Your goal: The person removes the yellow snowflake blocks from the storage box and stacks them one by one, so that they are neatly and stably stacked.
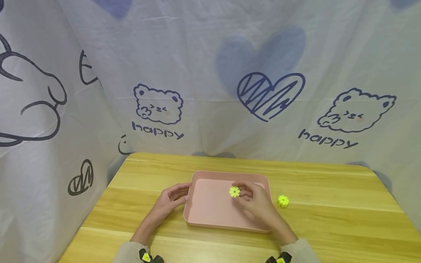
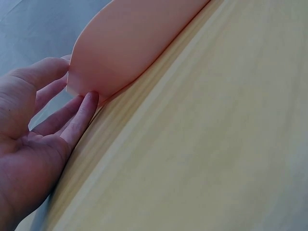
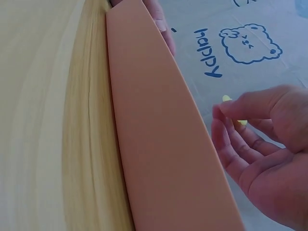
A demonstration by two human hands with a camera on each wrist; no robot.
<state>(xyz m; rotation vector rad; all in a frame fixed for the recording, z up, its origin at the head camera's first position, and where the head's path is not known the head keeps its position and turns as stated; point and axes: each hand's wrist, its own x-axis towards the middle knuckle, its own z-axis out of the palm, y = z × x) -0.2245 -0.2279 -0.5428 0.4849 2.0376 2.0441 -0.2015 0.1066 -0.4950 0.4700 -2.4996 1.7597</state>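
A pink rectangular tray (image 1: 210, 210) lies on the table. My left hand (image 1: 171, 197) rests its fingers against the tray's left end; in the left wrist view the fingertips (image 2: 91, 98) touch the outer wall near the rim. My right hand (image 1: 258, 204) is over the right half of the tray and pinches a small round yellow notched disc (image 1: 234, 191) between thumb and fingers. In the right wrist view, the fingers mostly hide that disc (image 3: 227, 99). Just right of the tray, more yellow notched discs (image 1: 283, 201) lie in a small stack on the wood.
The light wooden table (image 1: 329, 219) extends on both sides of the tray. Behind it and at the left hangs a pale curtain (image 1: 204, 73) printed with hearts, bears and "happy". The tray's raised rim (image 1: 230, 173) runs all around.
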